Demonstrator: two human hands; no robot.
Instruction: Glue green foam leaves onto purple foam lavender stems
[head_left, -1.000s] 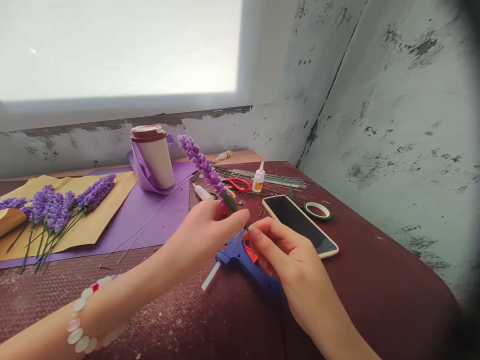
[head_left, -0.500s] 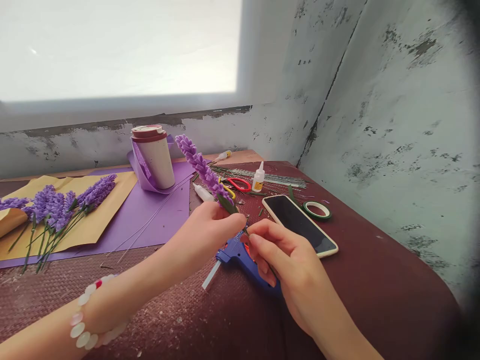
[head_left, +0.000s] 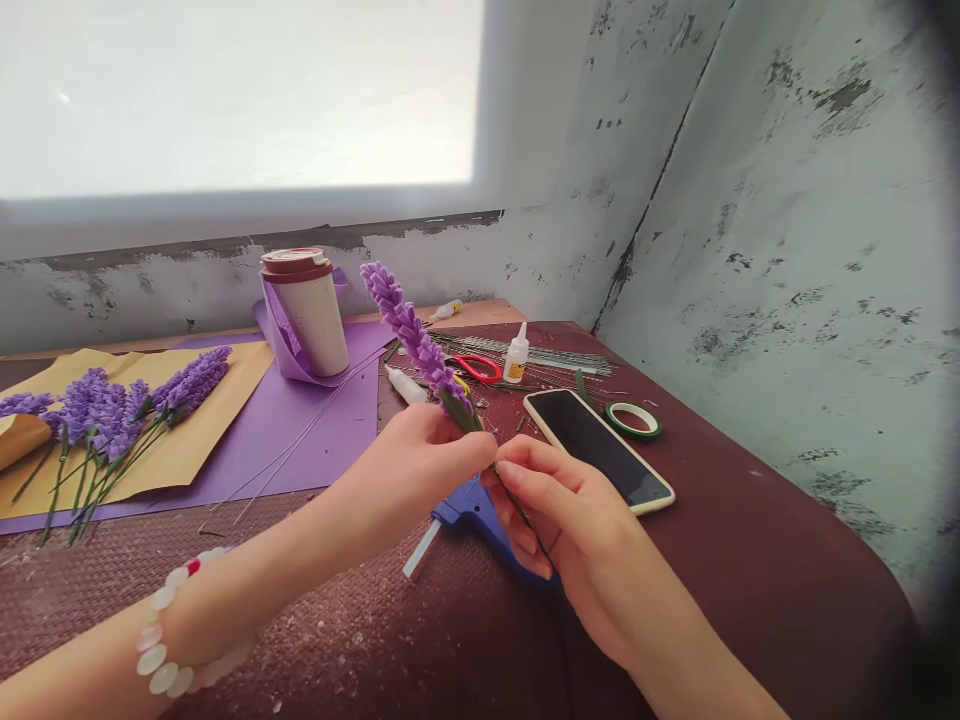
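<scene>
A purple lavender flower (head_left: 411, 335) with green leaves at its base tilts up and to the left, its thin green stem running down to the right. Just under the blossom, my left hand (head_left: 431, 455) is closed on it between thumb and fingers. My right hand (head_left: 570, 510) pinches the stem lower down, close to the left thumb. A blue glue gun (head_left: 480, 520) lies beneath the hands, partly hidden by them, with a clear glue stick poking out at its left.
Several purple flowers (head_left: 105, 415) lie on tan paper (head_left: 217, 420) at left. A lidded cup (head_left: 311, 320) stands behind. A phone (head_left: 600, 450), green tape roll (head_left: 634, 420), glue bottle (head_left: 517, 355), red-handled scissors (head_left: 480, 369) and wires (head_left: 562, 357) lie at right.
The flower has turned slightly more upright, its tip moving a little right and up. Both hands keep their grip, with only small finger movements.
</scene>
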